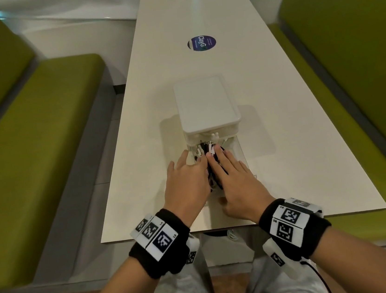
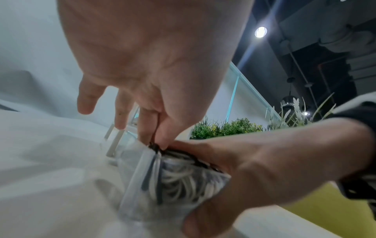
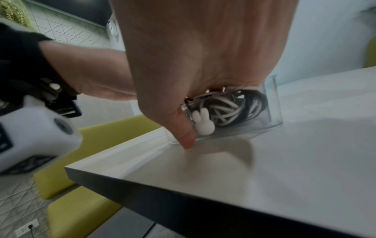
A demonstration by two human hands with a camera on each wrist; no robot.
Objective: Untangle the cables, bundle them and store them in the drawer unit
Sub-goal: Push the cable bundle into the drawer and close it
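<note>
A white drawer unit (image 1: pixel 206 105) stands in the middle of the table. Its clear drawer (image 3: pixel 273 104) is pulled out toward me and packed with coiled black and white cables (image 3: pixel 230 107). Both hands lie flat on top of the cables. My left hand (image 1: pixel 186 169) covers the left side, and its fingertips (image 2: pixel 160 143) touch a black cable at the drawer's rim. My right hand (image 1: pixel 225 164) presses on the right side, with its thumb (image 3: pixel 186 136) down against the drawer front beside a white rabbit-shaped knob (image 3: pixel 203 124). Most of the cables are hidden under the hands in the head view.
The long white table (image 1: pixel 280 111) carries a round dark sticker (image 1: pixel 201 43) beyond the drawer unit. Green benches (image 1: pixel 40 140) run along both sides. The table's near edge (image 1: pixel 221 228) is just behind my wrists.
</note>
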